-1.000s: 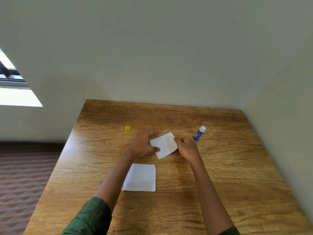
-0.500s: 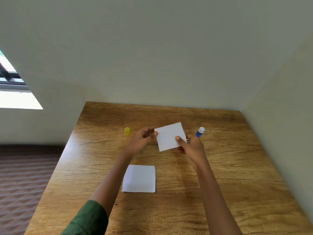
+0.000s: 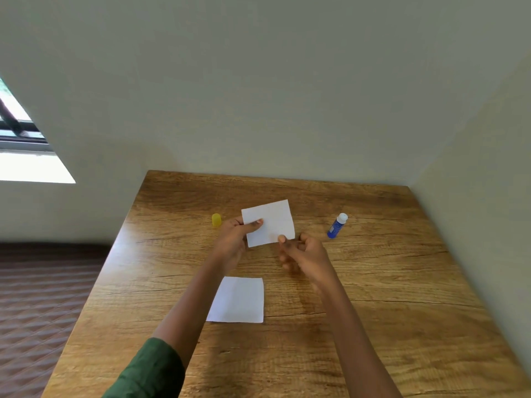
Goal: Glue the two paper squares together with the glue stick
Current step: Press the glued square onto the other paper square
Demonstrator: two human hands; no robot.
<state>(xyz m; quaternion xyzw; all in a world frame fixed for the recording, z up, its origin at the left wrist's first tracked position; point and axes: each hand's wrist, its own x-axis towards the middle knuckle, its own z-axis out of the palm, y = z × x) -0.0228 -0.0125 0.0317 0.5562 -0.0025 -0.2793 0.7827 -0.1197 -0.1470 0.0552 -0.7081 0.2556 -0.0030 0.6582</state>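
Both hands (image 3: 230, 242) (image 3: 304, 254) hold a paper square (image 3: 271, 222) above the table (image 3: 373, 282).

Two paper squares: one (image 3: 268, 222) held up, one (image 3: 238, 300) flat on the table (image 3: 402, 282). One glue stick (image 3: 336, 226) and one yellow cap (image 3: 216, 220). Two hands: left (image 3: 234, 239), right (image 3: 304, 252).

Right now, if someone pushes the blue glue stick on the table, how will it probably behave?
The blue glue stick lies on its side on the wooden table, so a sideways push would likely make it roll. It looks small and plastic, so probably light. Its yellow cap stands apart, so the white tip may be exposed and could smear the wood.
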